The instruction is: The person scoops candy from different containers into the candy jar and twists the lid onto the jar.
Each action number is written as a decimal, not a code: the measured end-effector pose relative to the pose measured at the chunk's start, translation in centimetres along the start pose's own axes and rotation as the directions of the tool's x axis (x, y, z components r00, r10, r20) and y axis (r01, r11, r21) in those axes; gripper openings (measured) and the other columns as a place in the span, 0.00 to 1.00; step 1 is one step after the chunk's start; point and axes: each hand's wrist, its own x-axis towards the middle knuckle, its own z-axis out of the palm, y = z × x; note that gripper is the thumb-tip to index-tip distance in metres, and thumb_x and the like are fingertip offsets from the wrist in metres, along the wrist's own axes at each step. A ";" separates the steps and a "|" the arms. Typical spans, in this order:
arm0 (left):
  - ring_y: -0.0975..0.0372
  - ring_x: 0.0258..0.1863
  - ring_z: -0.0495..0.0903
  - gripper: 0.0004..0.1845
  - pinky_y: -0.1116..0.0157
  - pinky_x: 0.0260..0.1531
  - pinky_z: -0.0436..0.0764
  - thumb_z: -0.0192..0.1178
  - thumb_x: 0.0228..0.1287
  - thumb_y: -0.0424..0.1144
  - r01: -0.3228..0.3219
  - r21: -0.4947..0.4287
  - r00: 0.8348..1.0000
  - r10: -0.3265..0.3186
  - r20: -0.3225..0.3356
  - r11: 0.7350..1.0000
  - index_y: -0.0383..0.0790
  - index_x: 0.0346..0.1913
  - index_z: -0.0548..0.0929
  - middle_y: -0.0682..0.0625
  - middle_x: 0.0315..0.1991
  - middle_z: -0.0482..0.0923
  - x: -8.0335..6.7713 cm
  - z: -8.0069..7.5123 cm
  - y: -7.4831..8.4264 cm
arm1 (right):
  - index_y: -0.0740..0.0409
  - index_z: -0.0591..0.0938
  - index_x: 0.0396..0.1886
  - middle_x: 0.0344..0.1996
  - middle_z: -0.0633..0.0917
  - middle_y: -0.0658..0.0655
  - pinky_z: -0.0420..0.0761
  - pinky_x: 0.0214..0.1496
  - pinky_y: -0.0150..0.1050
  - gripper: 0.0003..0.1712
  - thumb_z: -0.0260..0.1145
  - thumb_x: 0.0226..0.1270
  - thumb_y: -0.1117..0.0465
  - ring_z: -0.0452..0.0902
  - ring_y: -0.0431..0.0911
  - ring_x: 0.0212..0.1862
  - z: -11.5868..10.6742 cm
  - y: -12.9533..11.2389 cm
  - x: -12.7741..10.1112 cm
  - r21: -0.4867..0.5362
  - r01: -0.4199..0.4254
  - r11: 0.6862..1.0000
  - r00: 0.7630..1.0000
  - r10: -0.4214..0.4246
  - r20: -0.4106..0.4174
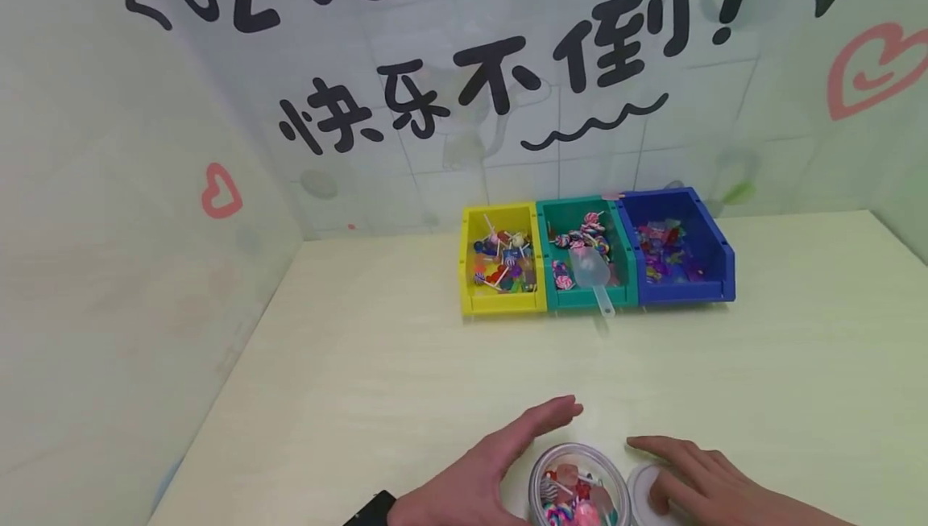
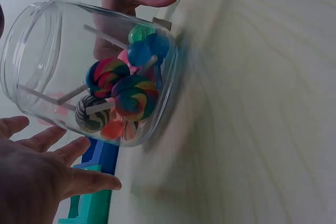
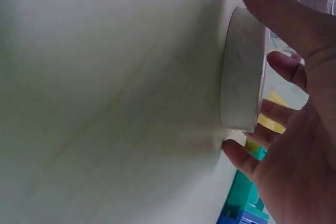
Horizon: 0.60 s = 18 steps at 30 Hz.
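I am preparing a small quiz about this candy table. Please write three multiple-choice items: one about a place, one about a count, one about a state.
1. Where does the clear scoop lie?
A. in the yellow bin
B. in the green bin
C. on the table

2. How many coloured bins stand at the back?
A. two
B. three
C. four

3. What is the state of the jar?
A. lid off, lollipops inside
B. lid on
C. empty

Answers: 1 B, the scoop rests in the green bin, its handle over the front edge. 2 B, the yellow bin, green bin and blue bin stand side by side. 3 A, the lid lies on the table beside the open jar.
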 end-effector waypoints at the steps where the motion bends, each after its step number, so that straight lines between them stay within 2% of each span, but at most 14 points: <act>1: 0.69 0.71 0.58 0.47 0.65 0.65 0.67 0.68 0.54 0.55 0.002 -0.008 1.000 -0.002 0.017 1.000 0.73 0.72 0.49 0.67 0.73 0.55 0.2 0.1 -0.1 | 0.24 0.68 0.51 0.66 0.64 0.43 0.79 0.48 0.39 0.27 0.55 0.53 0.23 0.61 0.36 0.58 0.2 0.0 0.0 0.001 0.010 1.000 1.000 -0.010 0.003; 4: 0.71 0.69 0.62 0.46 0.71 0.63 0.69 0.66 0.58 0.53 -0.028 0.014 0.997 0.027 0.074 1.000 0.72 0.72 0.47 0.65 0.73 0.57 0.9 0.4 -0.8 | 0.25 0.70 0.50 0.62 0.68 0.40 0.79 0.46 0.36 0.25 0.55 0.55 0.25 0.62 0.35 0.55 0.5 0.2 0.3 0.013 0.038 0.999 0.999 -0.038 -0.011; 7: 0.73 0.65 0.66 0.43 0.74 0.59 0.70 0.64 0.60 0.50 -0.026 0.035 0.995 0.023 0.095 0.999 0.68 0.72 0.49 0.64 0.69 0.62 1.3 0.7 -1.4 | 0.26 0.69 0.41 0.58 0.71 0.40 0.76 0.43 0.34 0.17 0.58 0.58 0.29 0.62 0.34 0.52 0.6 0.4 0.5 0.069 0.112 0.991 0.993 -0.108 -0.056; 10: 0.75 0.60 0.70 0.39 0.76 0.55 0.73 0.64 0.61 0.47 0.018 0.029 0.996 -0.021 0.086 0.999 0.66 0.69 0.54 0.65 0.65 0.68 1.5 1.0 -1.8 | 0.30 0.70 0.40 0.55 0.73 0.42 0.73 0.39 0.30 0.18 0.63 0.58 0.33 0.62 0.33 0.50 0.8 0.9 0.8 0.129 0.187 0.974 0.979 -0.173 -0.111; 12: 0.76 0.58 0.70 0.37 0.77 0.53 0.74 0.65 0.61 0.46 0.041 0.020 0.996 -0.042 0.079 0.999 0.64 0.68 0.56 0.64 0.62 0.69 1.5 1.1 -2.0 | 0.32 0.70 0.40 0.54 0.74 0.45 0.73 0.39 0.29 0.18 0.64 0.57 0.35 0.63 0.34 0.51 0.7 1.1 1.1 0.181 0.198 0.963 0.976 -0.178 -0.124; 14: 0.76 0.57 0.70 0.35 0.77 0.53 0.74 0.65 0.61 0.46 0.046 0.019 0.996 -0.047 0.075 0.999 0.64 0.67 0.57 0.64 0.62 0.70 1.6 1.2 -2.0 | 0.33 0.69 0.41 0.56 0.74 0.48 0.74 0.41 0.27 0.20 0.68 0.55 0.37 0.62 0.33 0.53 0.0 1.2 1.4 0.254 0.167 0.953 0.983 -0.141 -0.116; 18: 0.75 0.59 0.70 0.34 0.77 0.54 0.73 0.63 0.62 0.48 0.018 0.018 0.995 -0.020 0.096 1.000 0.63 0.67 0.57 0.64 0.62 0.70 1.4 1.1 -2.0 | 0.33 0.66 0.44 0.63 0.67 0.48 0.77 0.45 0.26 0.29 0.75 0.49 0.42 0.56 0.27 0.59 -3.3 0.5 1.8 0.432 0.029 0.901 0.998 -0.004 -0.058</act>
